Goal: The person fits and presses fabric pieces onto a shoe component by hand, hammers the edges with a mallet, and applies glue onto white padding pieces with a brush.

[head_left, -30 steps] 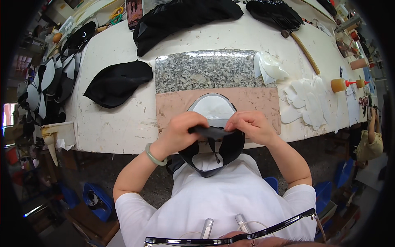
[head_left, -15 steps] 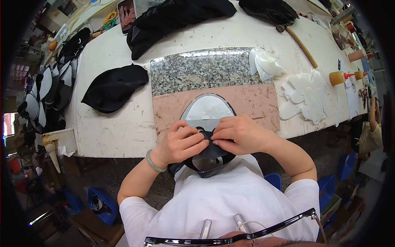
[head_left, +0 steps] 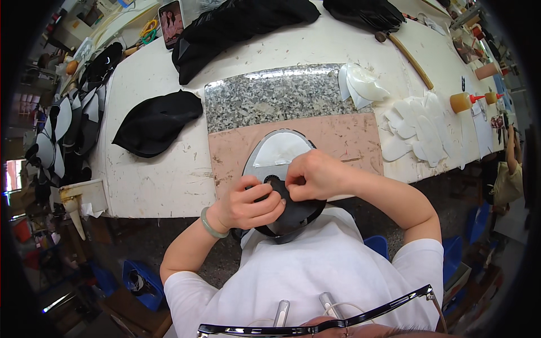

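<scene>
A black shoe upper [head_left: 298,213] lies at the table's near edge, against my white shirt. Its rounded end points away from me and carries a glossy white toe piece [head_left: 282,149]. My left hand [head_left: 248,205], a pale green bangle [head_left: 212,222] on its wrist, grips the upper's black material from the left with curled fingers. From the right, my right hand [head_left: 315,174] is closed in a pinch at the upper's middle, close beside the left fingertips. What lies between the right fingertips is partly hidden. A dark rounded edge shows just above the left fingers.
Under the upper lies a pinkish board [head_left: 344,141], beside a speckled stone slab [head_left: 270,93]. White cut pieces [head_left: 420,129], a hammer [head_left: 411,59] and glue bottles [head_left: 462,102] are at right. Black pieces [head_left: 160,121] lie left; a phone [head_left: 171,23] stands at the back.
My right hand has shifted up and right a little, its fingers curling tighter. The fingertips have parted slightly, and black material now covers more of the upper's near opening. My left hand stays almost in place.
</scene>
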Available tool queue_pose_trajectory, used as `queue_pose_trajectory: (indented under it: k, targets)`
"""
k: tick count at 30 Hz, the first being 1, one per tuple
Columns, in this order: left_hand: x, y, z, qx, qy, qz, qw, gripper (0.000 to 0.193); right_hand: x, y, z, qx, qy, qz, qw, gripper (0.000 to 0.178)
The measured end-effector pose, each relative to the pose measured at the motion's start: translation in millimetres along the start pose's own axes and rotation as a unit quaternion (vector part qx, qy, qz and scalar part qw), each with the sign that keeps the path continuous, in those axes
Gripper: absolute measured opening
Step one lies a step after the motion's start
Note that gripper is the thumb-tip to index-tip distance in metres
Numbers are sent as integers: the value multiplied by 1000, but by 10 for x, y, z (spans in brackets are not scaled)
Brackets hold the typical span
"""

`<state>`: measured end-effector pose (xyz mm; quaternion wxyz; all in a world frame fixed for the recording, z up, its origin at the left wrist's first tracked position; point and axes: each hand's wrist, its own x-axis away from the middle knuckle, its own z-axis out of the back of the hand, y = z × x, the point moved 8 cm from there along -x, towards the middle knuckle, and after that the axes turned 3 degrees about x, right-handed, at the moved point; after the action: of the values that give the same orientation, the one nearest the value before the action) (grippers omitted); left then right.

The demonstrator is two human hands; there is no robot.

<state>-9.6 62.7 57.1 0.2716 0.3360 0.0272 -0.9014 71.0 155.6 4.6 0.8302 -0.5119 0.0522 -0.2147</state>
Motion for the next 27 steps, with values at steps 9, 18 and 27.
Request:
queue_pose_trajectory:
  k: [9, 18, 27]
  targets:
    - [0, 69, 95, 86, 14, -12, 996, 15, -204, 296, 216, 88, 27, -81, 992, 18]
    - [112, -237, -131, 303, -43, 149, 940, 43, -179, 294, 174, 60, -27, -116, 991, 20]
    - [576, -726, -488, 501, -37, 532, 682, 29, 134, -120, 150, -78, 28, -5, 997, 55]
